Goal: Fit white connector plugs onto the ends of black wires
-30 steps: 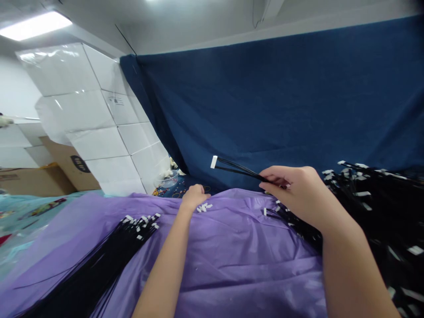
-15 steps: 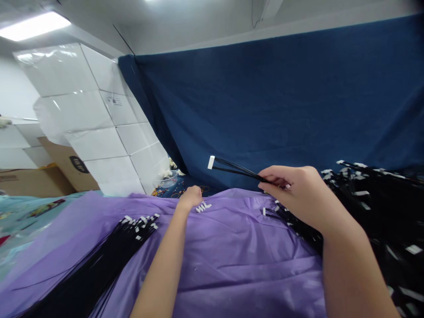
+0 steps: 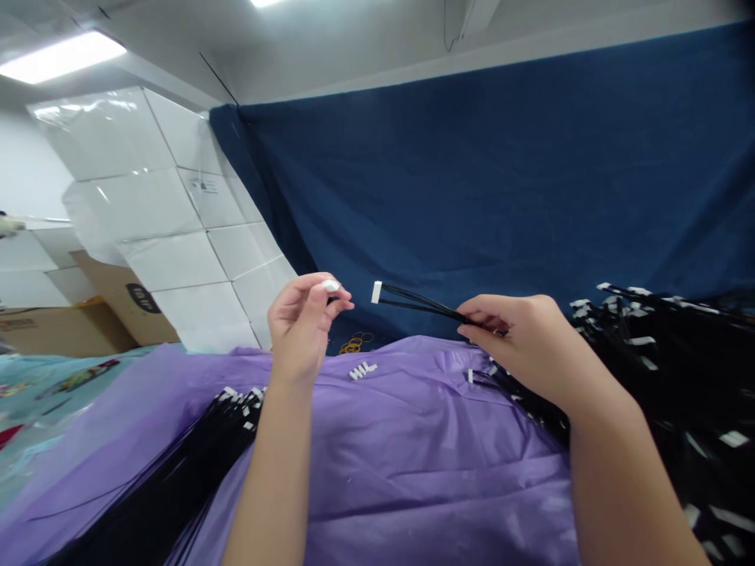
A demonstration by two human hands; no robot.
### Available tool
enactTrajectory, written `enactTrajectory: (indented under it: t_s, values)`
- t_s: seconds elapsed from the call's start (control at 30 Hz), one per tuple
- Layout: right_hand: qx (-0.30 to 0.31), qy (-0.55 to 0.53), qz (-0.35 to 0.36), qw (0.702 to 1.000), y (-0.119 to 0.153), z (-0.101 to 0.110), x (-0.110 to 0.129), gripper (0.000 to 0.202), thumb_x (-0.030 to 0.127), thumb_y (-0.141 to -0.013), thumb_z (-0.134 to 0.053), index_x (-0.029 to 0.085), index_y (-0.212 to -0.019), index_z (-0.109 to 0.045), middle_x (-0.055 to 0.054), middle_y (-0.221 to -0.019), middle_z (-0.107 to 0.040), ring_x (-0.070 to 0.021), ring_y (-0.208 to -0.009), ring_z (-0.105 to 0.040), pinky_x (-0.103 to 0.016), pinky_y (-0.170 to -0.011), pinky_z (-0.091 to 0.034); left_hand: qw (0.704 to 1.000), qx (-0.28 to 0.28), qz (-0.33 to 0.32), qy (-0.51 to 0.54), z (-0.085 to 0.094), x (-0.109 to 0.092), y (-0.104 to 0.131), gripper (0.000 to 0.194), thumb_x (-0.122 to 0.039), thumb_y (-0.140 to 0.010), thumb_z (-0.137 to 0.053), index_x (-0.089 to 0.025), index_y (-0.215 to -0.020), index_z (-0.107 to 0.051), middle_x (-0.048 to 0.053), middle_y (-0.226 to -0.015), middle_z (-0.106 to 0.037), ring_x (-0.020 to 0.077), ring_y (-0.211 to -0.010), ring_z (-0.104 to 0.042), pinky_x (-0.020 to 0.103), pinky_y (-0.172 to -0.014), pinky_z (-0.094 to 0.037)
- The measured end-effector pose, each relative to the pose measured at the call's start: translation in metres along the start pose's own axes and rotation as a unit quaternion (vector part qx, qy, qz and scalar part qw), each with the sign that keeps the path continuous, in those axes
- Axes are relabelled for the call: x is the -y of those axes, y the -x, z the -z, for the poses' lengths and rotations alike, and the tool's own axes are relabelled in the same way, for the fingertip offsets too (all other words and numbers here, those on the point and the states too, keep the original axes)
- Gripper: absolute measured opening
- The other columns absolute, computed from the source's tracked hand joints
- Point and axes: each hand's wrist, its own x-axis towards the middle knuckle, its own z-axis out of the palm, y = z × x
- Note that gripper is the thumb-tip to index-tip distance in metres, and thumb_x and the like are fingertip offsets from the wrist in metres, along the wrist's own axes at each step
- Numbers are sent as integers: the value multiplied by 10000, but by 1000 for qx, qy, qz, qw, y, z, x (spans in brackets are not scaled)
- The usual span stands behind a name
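From where I stand, a bundle of black wires [image 3: 159,491] lies at eight o'clock on a purple sheet [image 3: 425,448]. Nearer nine, the left hand [image 3: 298,334] keeps its grip pinched around a small white piece [image 3: 330,285]. At six sit more white pieces [image 3: 358,372]. Around three, the right hand's [image 3: 522,334] grip pinches a white-tipped wire loop [image 3: 416,303], its tip pointing toward nine.

Black wire harness [image 3: 443,310] with white connector [image 3: 376,292], mid-dial; purple sheet [image 3: 377,440] at six o'clock; plain navy curtain [image 3: 501,173] at two; white boxes [image 3: 118,130] at ten.
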Motion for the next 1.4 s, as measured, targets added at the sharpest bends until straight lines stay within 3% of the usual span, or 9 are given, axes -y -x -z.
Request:
enactTrajectory:
  t_s: [0.1,0.17,0.23,0.4,0.6,0.83,1.13,1.4]
  values:
    - [3,5,3,1000,0,-1,1,169,287,-833,-616,315,-975,-703,38,-859,-716,-172,-753,-661,-324,-714,-542,991,101,91,1,-8,-15,9,83,-297,-802,-691,-215,-804,-695,38,-1057,-617,173,-912,-629,318,-731,-564]
    - [7,10,5,1000,0,-1,2,174,284,-836,-611,321,-980,-703,41,-858,-715,-170,-743,-656,-323,-706,-541,980,132,145,-35,-11,-19,12,108,-306,-793,-701,-200,-812,-707,62,-1127,-618,185,-985,-606,293,-758,-557]
    - [13,14,5,1000,0,-1,3,176,277,-834,-612,322,-976,-705,43,-859,-715,-173,-752,-655,-326,-709,-540,973,137,166,-77,-12,-17,13,138,-328,-791,-704,-196,-829,-718,66,-1124,-632,167,-979,-592,240,-736,-535]
    - [14,7,13,1000,-1,-2,5,184,260,-829,-614,315,-975,-712,38,-869,-719,-169,-762,-657,-312,-707,-535,973,91,138,-159,-10,-4,10,154,-347,-792,-706,-214,-869,-727,27,-946,-661,110,-848,-568,181,-679,-462]
    - [32,-8,29,999,0,-4,6,192,236,-826,-607,304,-972,-712,40,-853,-716,-151,-778,-664,-278,-718,-524,947,196,220,-125,-14,-4,13,171,-351,-781,-721,-186,-826,-727,28,-872,-644,98,-774,-550,200,-672,-420]
    - [101,-14,7,995,-1,-1,4,185,297,-820,-627,329,-990,-694,67,-871,-715,-129,-814,-669,-250,-750,-525,940,170,285,-76,-23,-2,16,191,-376,-781,-715,-196,-840,-698,-20,-708,-523,64,-640,-467,205,-622,-362]
    - [100,-86,49,990,2,-3,16,222,401,-847,-630,320,-1049,-675,76,-821,-704,-86,-745,-651,-203,-659,-519,934,207,254,-141,-34,-5,22,239,-404,-780,-714,-183,-873,-711,-3,-697,-529,70,-624,-400,215,-557,-276]
    - [61,-103,91,989,1,-10,25,160,374,-901,-574,276,-836,-682,84,-769,-680,-61,-676,-608,-199,-586,-452,930,235,248,-137,-36,-5,25,262,-433,-795,-690,-184,-876,-692,-3,-686,-496,80,-623,-391,233,-554,-268]
